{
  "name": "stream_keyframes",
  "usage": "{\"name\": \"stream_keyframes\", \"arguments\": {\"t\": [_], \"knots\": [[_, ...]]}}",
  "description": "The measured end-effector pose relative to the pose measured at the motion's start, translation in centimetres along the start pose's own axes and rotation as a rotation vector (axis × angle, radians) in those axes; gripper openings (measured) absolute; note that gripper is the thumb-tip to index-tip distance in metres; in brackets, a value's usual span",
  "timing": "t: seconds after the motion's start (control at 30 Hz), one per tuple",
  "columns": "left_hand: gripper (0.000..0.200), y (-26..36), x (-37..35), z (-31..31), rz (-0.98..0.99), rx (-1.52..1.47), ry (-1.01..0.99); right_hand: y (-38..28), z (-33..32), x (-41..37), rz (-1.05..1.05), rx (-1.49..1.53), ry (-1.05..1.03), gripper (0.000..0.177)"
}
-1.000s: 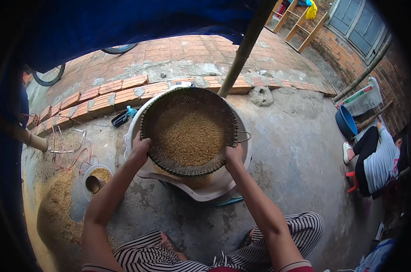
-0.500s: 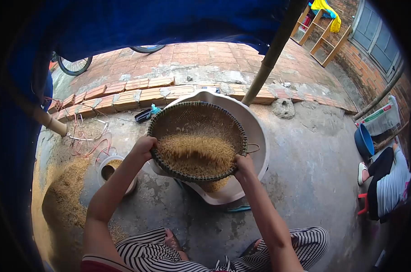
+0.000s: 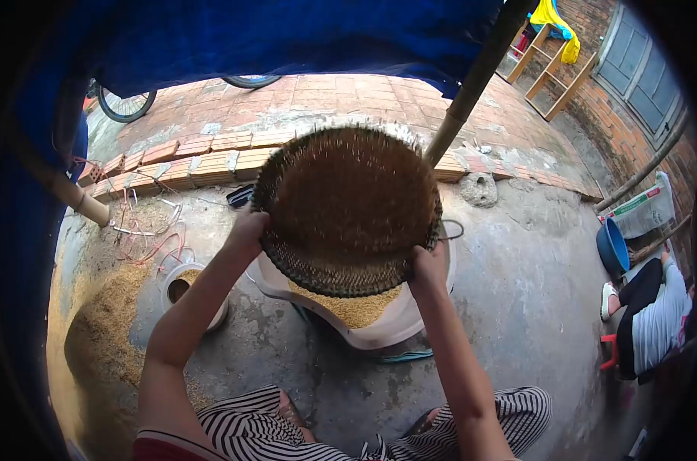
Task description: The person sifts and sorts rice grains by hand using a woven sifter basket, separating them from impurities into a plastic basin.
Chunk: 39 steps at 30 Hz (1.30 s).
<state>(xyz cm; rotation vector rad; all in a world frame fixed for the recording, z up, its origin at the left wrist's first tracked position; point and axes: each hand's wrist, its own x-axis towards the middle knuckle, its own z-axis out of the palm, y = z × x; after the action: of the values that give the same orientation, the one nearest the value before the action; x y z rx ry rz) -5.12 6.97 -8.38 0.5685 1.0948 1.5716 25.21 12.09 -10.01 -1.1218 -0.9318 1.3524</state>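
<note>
A round woven basket (image 3: 341, 269) is held up over a wide pale basin (image 3: 390, 330), its far rim blurred by motion. My left hand (image 3: 248, 230) grips the basket's left rim, and my right hand (image 3: 429, 265) is closed on its lower right rim. Dark, blurred grain fills the upper part of the basket; single grains cannot be told apart. Beneath the near rim, golden grain (image 3: 352, 310) lies in the basin. The basket hides the basin's far side.
Left stands a small white bucket (image 3: 216, 316), near a heap of grain (image 3: 106, 326). Bricks (image 3: 210, 167) line the far edge. A bamboo pole (image 3: 460, 111) rises behind the basin. At right are a blue tub (image 3: 613, 246) and a seated person (image 3: 655, 323).
Both hands have raised the basket, and it has shifted slightly right. The golden grain seen in it before now looks dark and blurred toward the far rim. More grain shows in the basin below.
</note>
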Motion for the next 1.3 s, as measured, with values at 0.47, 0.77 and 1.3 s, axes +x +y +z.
{"name": "stream_keyframes", "arguments": {"t": [0.47, 0.77, 1.3], "knots": [[0.055, 5.3, -8.0, 4.6, 0.428, 0.114, 0.110, -6.9, 1.6, -5.5, -0.295, 0.197, -0.007, 0.047], [0.020, -3.5, -1.6, -1.9, -0.345, 0.003, 0.124, -0.2, -1.1, -3.1, 0.203, 0.142, 0.104, 0.051], [0.041, 3.6, -1.1, 3.0, 0.163, 0.104, -0.055, -2.5, 1.3, 0.3, 0.031, 0.118, 0.052, 0.054]]}}
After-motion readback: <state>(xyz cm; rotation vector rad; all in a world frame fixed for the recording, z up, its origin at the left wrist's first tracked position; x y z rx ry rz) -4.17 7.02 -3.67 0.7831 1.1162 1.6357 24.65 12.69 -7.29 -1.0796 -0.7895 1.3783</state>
